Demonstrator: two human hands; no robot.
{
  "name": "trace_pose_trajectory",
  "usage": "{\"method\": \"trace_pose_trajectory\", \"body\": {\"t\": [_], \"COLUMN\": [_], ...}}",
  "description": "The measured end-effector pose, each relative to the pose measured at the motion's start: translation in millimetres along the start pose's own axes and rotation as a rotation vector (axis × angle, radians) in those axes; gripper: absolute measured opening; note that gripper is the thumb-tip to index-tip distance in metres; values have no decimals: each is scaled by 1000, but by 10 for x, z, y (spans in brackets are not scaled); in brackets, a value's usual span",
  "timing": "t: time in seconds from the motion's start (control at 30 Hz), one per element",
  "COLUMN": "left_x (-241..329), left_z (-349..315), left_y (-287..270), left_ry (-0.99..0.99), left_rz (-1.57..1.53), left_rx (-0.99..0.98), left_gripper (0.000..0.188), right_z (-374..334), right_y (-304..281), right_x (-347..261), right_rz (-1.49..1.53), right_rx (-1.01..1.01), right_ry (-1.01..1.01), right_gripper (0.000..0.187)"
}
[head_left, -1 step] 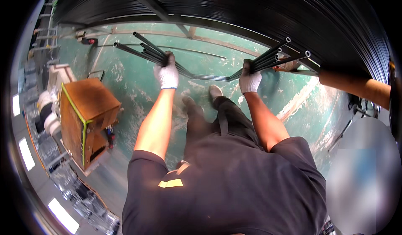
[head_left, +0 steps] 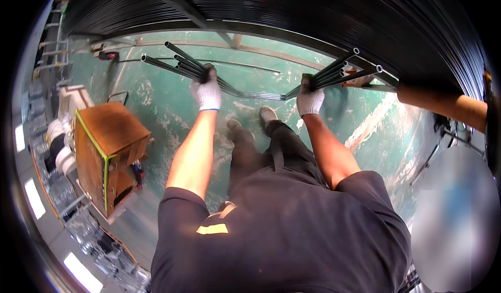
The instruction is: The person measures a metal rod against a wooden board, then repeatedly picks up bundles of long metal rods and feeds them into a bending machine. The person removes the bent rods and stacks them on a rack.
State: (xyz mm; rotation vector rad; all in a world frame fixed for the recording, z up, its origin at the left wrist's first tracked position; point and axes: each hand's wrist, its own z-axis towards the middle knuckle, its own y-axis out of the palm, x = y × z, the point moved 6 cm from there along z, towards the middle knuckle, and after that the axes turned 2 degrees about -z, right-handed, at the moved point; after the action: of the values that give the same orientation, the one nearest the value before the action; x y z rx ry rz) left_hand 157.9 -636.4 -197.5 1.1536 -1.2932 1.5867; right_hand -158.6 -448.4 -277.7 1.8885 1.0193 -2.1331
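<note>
Both of my hands hold a bundle of several bent black metal tubes (head_left: pixel 261 96) in front of me, above the floor. My left hand (head_left: pixel 207 89), in a white knit glove with dark fingers, is closed around the left arms of the bundle. Around the right arms my right hand (head_left: pixel 311 97) is closed, gloved the same way. Between the hands the tubes run nearly level. Outside them they bend up and spread apart, and their open round ends show on both sides.
Ahead, a rack beam (head_left: pixel 250 30) runs below a large mass of long dark tubes (head_left: pixel 313 6). A thin rod (head_left: pixel 250 66) lies on the worn green floor (head_left: pixel 156 105). At left stands a brown wooden cabinet (head_left: pixel 115 128); a brown cylinder (head_left: pixel 443 106) juts in at right.
The tubes' right ends have shifted very slightly left and toward me. Both hands keep their grip, and the surroundings have moved a little in view.
</note>
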Motion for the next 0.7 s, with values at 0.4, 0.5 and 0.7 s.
{"method": "trace_pose_trajectory", "body": {"t": [0.4,0.5,0.7], "left_x": [-1005,-1025,-1391], "left_z": [720,860,1030], "left_y": [957,1066,1303], "left_ry": [-86,-101,-75], "left_rz": [53,248,71], "left_rx": [-129,-240,-339], "left_gripper": [28,39,36], "right_z": [527,666,854], "right_y": [650,705,689], "right_x": [924,1007,872], "right_rz": [-180,-90,-111], "right_rx": [90,137,111], "right_ry": [171,149,118], "right_gripper": [29,38,31]}}
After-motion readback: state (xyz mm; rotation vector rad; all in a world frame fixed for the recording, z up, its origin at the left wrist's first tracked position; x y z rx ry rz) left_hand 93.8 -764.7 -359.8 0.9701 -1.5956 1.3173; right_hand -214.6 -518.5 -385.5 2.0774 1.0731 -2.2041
